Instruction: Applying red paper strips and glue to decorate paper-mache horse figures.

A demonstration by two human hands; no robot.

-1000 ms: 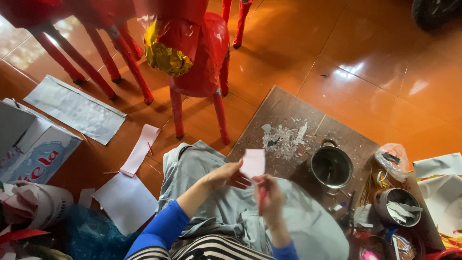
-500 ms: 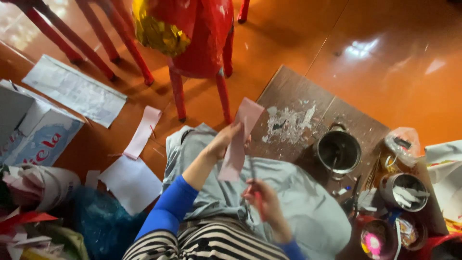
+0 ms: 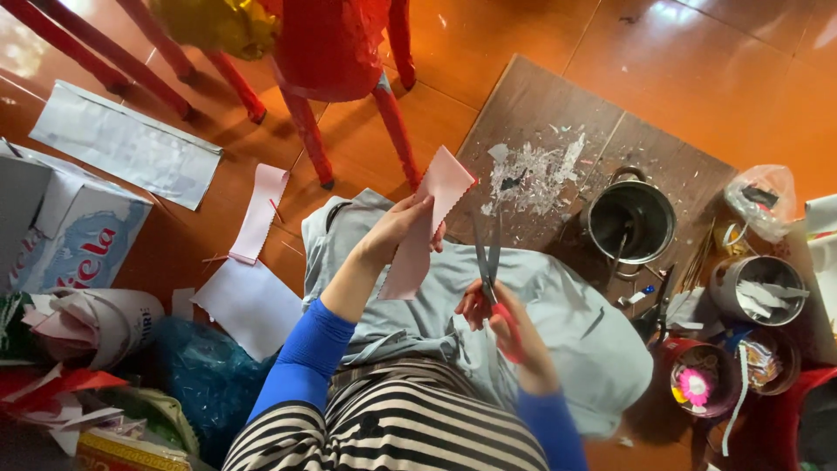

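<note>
Over a grey-clothed lap, the left hand (image 3: pixel 397 228) pinches a pink paper strip (image 3: pixel 427 218) with a zigzag edge, holding it up on a slant. Just beside it, the right hand (image 3: pixel 501 318) grips red-handled scissors (image 3: pixel 488 262), blades nearly closed and pointing toward a metal pot (image 3: pixel 629 218) on the wooden board (image 3: pixel 532 105).

A glossy orange tiled floor (image 3: pixel 715 78) is seen throughout, with patches of bright light reflected at the top right and top left. A brown board (image 3: pixel 540 113) is laid flat on the tiles, spattered with white scraps. Red stool legs (image 3: pixel 305 131) are planted on the floor at the top, and further red legs (image 3: pixel 78 52) are seen at the upper left. No walls or windows are shown in this downward view.
</note>
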